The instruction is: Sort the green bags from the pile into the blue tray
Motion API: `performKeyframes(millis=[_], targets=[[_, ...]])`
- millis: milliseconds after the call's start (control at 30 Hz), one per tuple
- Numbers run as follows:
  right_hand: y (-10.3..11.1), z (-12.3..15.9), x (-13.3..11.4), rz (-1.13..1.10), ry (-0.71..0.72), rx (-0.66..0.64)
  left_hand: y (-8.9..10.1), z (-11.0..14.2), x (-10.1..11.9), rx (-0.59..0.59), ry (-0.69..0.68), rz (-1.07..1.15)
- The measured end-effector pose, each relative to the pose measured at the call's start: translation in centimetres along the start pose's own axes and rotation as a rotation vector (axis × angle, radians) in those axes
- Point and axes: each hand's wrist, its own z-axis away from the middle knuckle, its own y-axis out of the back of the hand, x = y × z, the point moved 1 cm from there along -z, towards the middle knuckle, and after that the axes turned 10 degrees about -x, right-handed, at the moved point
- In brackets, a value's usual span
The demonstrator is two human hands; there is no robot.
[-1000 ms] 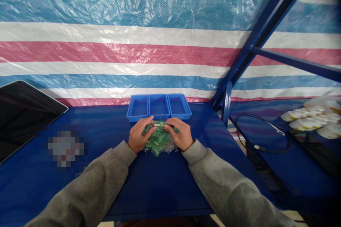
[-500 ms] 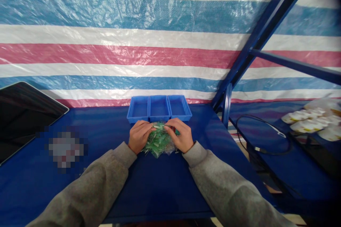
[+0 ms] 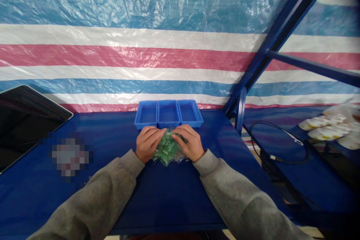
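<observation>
A heap of small translucent green pieces with thin pale ends lies on the blue table, with some clear plastic film at its right side. My left hand is at the left of the heap, thumb and fingers closed together over its upper edge. Across from it, my right hand is closed in a pinch at the upper right of the heap. The fingertips of both hands nearly meet. What sits between them is too small and too covered to make out.
Three joined blue trays stand just behind the heap. A black screen lies at the left, near a blurred-out patch. To the right are a blue metal frame, a black cable and white packs on another table.
My fingertips have shifted slightly at the top of the heap, and the right fingers are curled closer in. The pale piece seen between the hands before is now covered.
</observation>
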Motion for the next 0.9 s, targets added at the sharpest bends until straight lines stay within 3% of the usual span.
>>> performKeyframes(millis=[233,500,633,900], targets=[[-0.08,0.11,0.08,-0.061,-0.057,0.062,-0.04,-0.21,-0.21,-0.052,0.162,0.069],[0.10,-0.01,0.13,-0.034,-0.088,0.026,-0.37,-0.10,-0.33,-0.068,0.089,0.108],[0.34,-0.14,-0.16,-0.026,-0.040,0.037,-0.26,-0.05,-0.22,-0.072,0.055,0.084],[-0.09,0.00,-0.09,-0.007,0.047,-0.074,-0.18,0.43,-0.33,-0.028,-0.024,0.018]])
